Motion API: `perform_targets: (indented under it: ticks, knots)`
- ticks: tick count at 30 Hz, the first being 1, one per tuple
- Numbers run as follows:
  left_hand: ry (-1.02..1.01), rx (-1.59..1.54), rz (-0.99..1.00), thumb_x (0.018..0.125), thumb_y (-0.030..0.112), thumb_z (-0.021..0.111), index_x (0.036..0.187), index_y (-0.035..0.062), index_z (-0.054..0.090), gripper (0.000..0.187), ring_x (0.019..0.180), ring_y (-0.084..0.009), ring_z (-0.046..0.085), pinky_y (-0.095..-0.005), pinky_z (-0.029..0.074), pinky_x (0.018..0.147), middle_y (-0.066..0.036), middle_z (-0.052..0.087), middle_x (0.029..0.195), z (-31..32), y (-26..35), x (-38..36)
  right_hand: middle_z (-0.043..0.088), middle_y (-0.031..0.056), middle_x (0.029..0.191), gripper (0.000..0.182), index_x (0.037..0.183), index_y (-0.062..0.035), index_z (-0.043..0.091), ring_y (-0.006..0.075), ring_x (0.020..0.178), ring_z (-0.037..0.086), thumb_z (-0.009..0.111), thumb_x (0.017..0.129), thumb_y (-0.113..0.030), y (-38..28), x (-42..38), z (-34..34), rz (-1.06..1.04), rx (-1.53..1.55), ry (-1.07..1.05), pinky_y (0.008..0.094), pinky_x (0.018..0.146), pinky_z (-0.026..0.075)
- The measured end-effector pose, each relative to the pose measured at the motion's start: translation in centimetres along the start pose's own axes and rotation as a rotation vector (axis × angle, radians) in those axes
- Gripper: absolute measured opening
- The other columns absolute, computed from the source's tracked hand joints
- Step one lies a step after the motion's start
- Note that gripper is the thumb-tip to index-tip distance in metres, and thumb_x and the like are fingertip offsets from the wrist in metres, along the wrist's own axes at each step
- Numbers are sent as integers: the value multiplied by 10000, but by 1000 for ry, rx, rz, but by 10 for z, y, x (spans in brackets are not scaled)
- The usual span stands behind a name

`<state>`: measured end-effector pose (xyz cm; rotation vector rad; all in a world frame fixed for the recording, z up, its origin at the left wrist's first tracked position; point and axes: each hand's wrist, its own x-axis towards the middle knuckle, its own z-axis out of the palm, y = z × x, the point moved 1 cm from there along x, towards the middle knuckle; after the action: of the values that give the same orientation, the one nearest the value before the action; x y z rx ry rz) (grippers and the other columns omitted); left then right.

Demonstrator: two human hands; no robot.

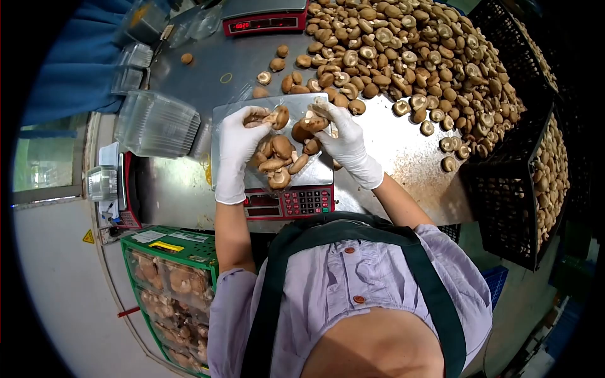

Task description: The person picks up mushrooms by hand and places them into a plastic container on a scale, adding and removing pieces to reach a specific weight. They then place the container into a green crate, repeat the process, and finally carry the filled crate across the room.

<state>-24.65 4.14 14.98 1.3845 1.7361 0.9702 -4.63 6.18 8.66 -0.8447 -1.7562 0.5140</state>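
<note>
Both hands wear white gloves and are over a clear plastic tray of brown mushrooms [282, 147] on a red digital scale [324, 179]. My left hand [238, 140] pinches a mushroom [279, 117] by the tray's far left side. Across from it, my right hand [345, 140] has its fingers closed on another mushroom [313, 122] at the tray's far right side. The tray's walls are mostly hidden by the hands and mushrooms.
A large mushroom pile [403, 50] covers the metal table's far right. Stacked empty clear trays [157, 125] stand left. A second scale [263, 24] is at the far edge. Black crates [504, 201] of mushrooms stand right; a green crate [170, 242] of packed trays is lower left.
</note>
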Motion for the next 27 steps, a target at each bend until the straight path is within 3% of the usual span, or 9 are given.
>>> perform_targets:
  ticks: [1, 2, 6, 9, 17, 23, 25, 26, 27]
  knots:
    - [26, -277, 15, 734, 2, 678, 939, -33, 651, 210, 778, -109, 629, -230, 506, 715, -80, 673, 851, -1, -2, -3, 606, 116, 1003, 667, 1240, -86, 502, 268, 874, 609, 691, 620, 70, -1, 0, 0, -2, 5, -1, 312, 735, 511]
    - [11, -353, -4, 745, -58, 663, 993, -55, 618, 252, 834, -131, 627, -240, 516, 768, -92, 651, 945, -1, -3, -6, 605, 116, 1001, 644, 1229, -85, 511, 264, 862, 608, 695, 628, 58, -3, 1, -2, -10, -6, -9, 308, 730, 510]
    - [46, -639, -17, 744, -84, 657, 999, -49, 608, 262, 872, -146, 625, -258, 520, 804, -102, 639, 968, 6, -17, -18, 623, 115, 1010, 580, 1155, -43, 555, 242, 916, 636, 732, 609, 43, -15, 2, -5, 59, 24, -90, 292, 785, 519]
    - [56, -669, 1, 750, -78, 656, 1005, -50, 601, 262, 882, -153, 626, -265, 521, 806, -108, 636, 971, 10, -21, -22, 602, 112, 978, 563, 1179, -80, 557, 255, 852, 603, 716, 648, 22, -18, 1, 0, 41, 106, -69, 296, 743, 500]
    - [55, -694, 18, 755, -63, 658, 1032, -67, 577, 288, 913, -177, 622, -277, 517, 827, -132, 625, 991, 14, -25, -24, 629, 117, 1015, 527, 1129, -46, 576, 235, 909, 634, 727, 630, 29, -21, 1, 1, 37, 69, -117, 287, 775, 516]
    - [40, -556, 22, 761, -40, 662, 1033, -19, 612, 277, 831, -113, 614, -228, 503, 759, -82, 640, 960, 17, -21, -24, 606, 114, 955, 558, 1179, -101, 550, 272, 856, 600, 723, 653, -25, -19, -2, -5, 64, 20, -139, 323, 752, 497]
    - [130, 16, 163, 754, 11, 664, 1005, 22, 645, 251, 841, -149, 627, -256, 501, 771, -85, 653, 960, 19, -23, -22, 606, 114, 955, 563, 1184, -110, 548, 272, 854, 599, 727, 654, -44, -16, -6, -15, 113, -9, -153, 326, 754, 497]
    - [118, 13, 166, 754, 11, 664, 1005, 22, 645, 251, 841, -149, 627, -256, 501, 771, -85, 653, 960, 20, -26, -21, 605, 116, 951, 568, 1190, -117, 544, 273, 847, 598, 732, 656, -63, -13, -9, -22, 158, -24, -170, 328, 752, 497]
    - [150, 169, 335, 752, 38, 663, 988, 36, 655, 237, 869, -187, 624, -281, 495, 790, -92, 652, 972, 21, -27, -21, 604, 118, 948, 573, 1195, -124, 541, 273, 841, 597, 736, 658, -81, -9, -13, -31, 203, -41, -186, 330, 751, 497]
